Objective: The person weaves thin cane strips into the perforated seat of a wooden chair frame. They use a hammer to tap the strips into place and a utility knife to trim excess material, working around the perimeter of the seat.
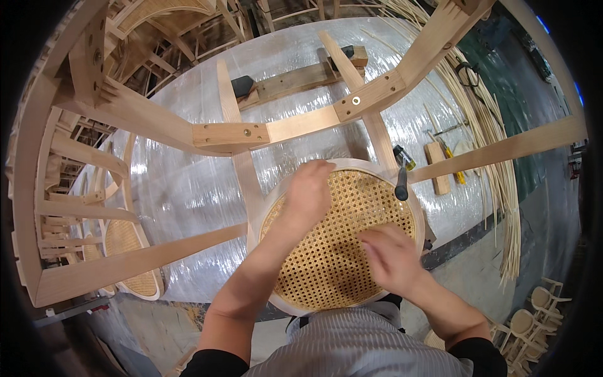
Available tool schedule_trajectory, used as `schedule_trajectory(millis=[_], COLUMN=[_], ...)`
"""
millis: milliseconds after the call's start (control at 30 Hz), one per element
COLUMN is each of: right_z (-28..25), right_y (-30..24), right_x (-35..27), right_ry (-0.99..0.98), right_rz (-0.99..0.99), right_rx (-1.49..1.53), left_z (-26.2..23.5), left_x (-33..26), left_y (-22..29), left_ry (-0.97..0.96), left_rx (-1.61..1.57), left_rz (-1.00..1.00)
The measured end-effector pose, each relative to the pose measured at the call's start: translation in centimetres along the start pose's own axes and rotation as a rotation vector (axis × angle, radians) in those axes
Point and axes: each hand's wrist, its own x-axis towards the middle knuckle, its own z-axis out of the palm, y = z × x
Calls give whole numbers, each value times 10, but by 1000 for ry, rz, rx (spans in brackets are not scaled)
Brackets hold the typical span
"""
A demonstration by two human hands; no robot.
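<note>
We note both hands, left (309, 188) and right (391, 257), lying open and flat on the cane seat (326, 264), gripping nothing, apparently to press the weave.

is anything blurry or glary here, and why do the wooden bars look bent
Head view: the right hand is smeared by motion blur, while the left hand and the woven cane seat stay fairly sharp; the plastic wrap over the table throws bright glare patches; the chair frame's wooden rails bow toward the rim from fisheye distortion, with black corners.
</note>
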Motion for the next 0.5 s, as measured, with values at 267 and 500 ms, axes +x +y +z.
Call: schedule_trajectory(millis=[267, 500], right_z=[69, 72], right_y=[88, 103], right_x=[53, 63], right_ry=[173, 135], right_rz=[51, 125], right_rx=[-414, -420], left_z=[42, 56], left_x=[-2, 3], left_y=[25, 20], left_ry=[-19, 75], left_rx=[97, 42], left_rz=[64, 37])
